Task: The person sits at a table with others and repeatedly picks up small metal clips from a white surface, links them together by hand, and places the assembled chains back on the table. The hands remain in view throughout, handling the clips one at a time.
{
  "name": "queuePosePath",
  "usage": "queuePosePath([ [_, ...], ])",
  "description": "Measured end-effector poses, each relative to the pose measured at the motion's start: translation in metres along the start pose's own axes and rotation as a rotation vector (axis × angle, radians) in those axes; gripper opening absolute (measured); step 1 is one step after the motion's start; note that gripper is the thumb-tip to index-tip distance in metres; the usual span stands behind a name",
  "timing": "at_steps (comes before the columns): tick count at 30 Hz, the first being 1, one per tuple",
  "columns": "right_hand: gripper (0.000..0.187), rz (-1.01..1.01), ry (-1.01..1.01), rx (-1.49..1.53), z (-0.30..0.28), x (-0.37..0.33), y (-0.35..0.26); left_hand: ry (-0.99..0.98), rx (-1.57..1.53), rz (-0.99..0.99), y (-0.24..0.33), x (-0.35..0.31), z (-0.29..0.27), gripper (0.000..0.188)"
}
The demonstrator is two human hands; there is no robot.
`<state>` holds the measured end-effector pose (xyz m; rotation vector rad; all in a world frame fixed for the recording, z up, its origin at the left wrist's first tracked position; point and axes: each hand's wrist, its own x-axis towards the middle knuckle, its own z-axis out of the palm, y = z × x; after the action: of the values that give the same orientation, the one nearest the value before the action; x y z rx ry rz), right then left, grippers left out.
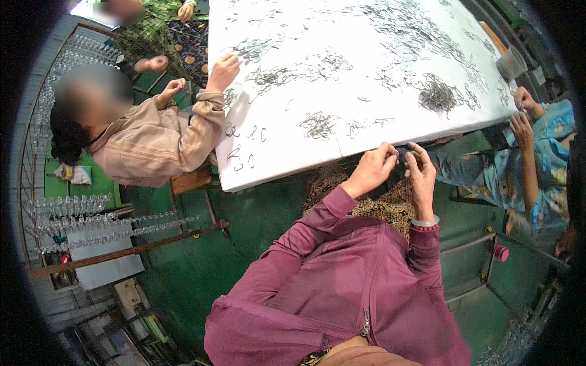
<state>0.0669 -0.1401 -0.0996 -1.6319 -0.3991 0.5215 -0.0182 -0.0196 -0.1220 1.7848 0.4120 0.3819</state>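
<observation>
My left hand (371, 171) is just off the near edge of the white table (268, 174), thumb and fingertips pinched together. Facing it is my right hand (421, 180), its fingers bent toward the thumb and a pale bangle on the wrist. Something small and dark shows between the two sets of fingertips, too small to name. On the tabletop beyond lie small piles of thin, dark, curved wire-like pieces (318, 125). A denser heap of these pieces (437, 94) sits farther right.
Many short dark strips (403, 36) are scattered across the far tabletop. A person in a beige jacket (152, 140) works at the left edge, another in blue patterned clothes (552, 152) at the right. A clear plastic tub (511, 64) stands at the right edge. Racks of clear pieces (73, 207) stand left.
</observation>
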Motion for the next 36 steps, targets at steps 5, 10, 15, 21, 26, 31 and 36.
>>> queuePosePath([
  [5, 0.011, 0.059, -0.108, -0.054, -0.009, 0.003, 0.008, -0.012, 0.228, 0.111, 0.005, -0.004, 0.004, 0.016],
  [10, 0.006, 0.062, -0.114, 0.198, -0.010, 0.005, 0.024, -0.038, 0.170, 0.067, 0.017, 0.000, -0.010, 0.016],
  [15, 0.007, 0.109, -0.092, 0.376, -0.023, 0.007, 0.020, 0.296, 0.529, 0.267, -0.016, 0.066, -0.049, 0.018],
  [21, 0.019, 0.126, -0.151, 0.264, -0.011, 0.059, 0.006, 0.180, 0.981, 0.200, -0.052, 0.123, -0.082, 0.015],
  [26, 0.028, 0.230, -0.139, 0.374, -0.010, 0.094, 0.025, 0.099, 0.796, 0.038, -0.034, 0.124, -0.074, 0.020],
  [31, 0.032, 0.230, -0.234, 0.345, -0.015, 0.091, 0.029, -0.016, 0.315, 0.117, -0.009, 0.087, -0.050, 0.021],
  [36, 0.034, 0.333, -0.222, 0.414, -0.011, 0.084, 0.014, -0.047, 0.218, 0.158, -0.004, 0.065, -0.031, 0.013],
])
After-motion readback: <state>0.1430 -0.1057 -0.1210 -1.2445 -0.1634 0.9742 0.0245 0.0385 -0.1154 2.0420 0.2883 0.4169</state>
